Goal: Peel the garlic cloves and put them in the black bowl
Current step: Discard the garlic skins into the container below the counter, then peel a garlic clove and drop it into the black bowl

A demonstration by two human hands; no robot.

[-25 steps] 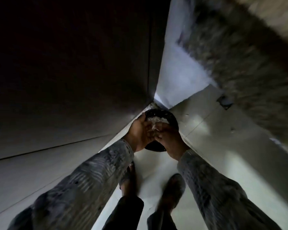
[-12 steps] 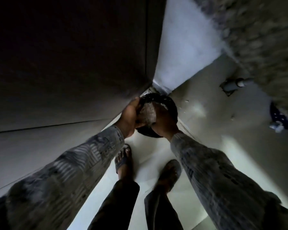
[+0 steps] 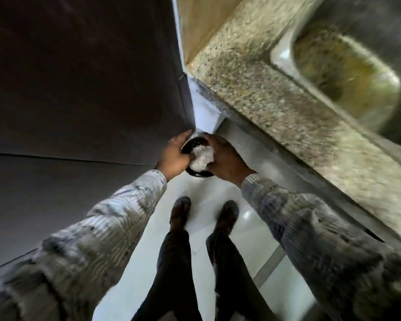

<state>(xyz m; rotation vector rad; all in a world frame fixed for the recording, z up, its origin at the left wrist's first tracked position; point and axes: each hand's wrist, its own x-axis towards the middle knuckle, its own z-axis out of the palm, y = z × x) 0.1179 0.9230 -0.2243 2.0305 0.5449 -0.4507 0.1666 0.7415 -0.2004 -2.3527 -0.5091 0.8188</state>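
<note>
Head view, only one, with heavy motion blur

- black bowl (image 3: 191, 144) sits at frame centre, held in the air above a pale tiled floor (image 3: 202, 191) and resting on nothing
- bowl is tilted, with its opening facing up toward the camera
- white papery clump (image 3: 203, 156) fills the bowl's 4 o'clock half and touches both hands. Too blurred to pick out single cloves or tell peeled from unpeeled
- left hand (image 3: 173, 156) is at the bowl's 9 o'clock, with its fingers wrapped over the rim: firm hold on the bowl
- right hand (image 3: 228, 162) is at the bowl's 3 o'clock, its back to the camera, curled over the rim and the clump. Its fingertips are hidden, so I cannot tell whether it grips the bowl, pinches the clump or just rests there
- both arms come in from 7 and 5 o'clock: left sleeve (image 3: 107, 223), right sleeve (image 3: 310, 223), in grey patterned fabric

Surroundings:
- dark flat panel (image 3: 79, 89) fills 8 to 12 o'clock, and its edge runs down to just beside the left hand
- speckled stone counter (image 3: 276, 96) runs from 12 to 4 o'clock, near the right hand but apart from it
- steel sink (image 3: 281, 50) is set in the counter at 2 o'clock, with its basin smeared by blur
- at 6 o'clock are dark trousers (image 3: 171, 274), left foot (image 3: 180, 212) and right foot (image 3: 227, 216) on the tiles, toes pointing toward the bowl
</note>
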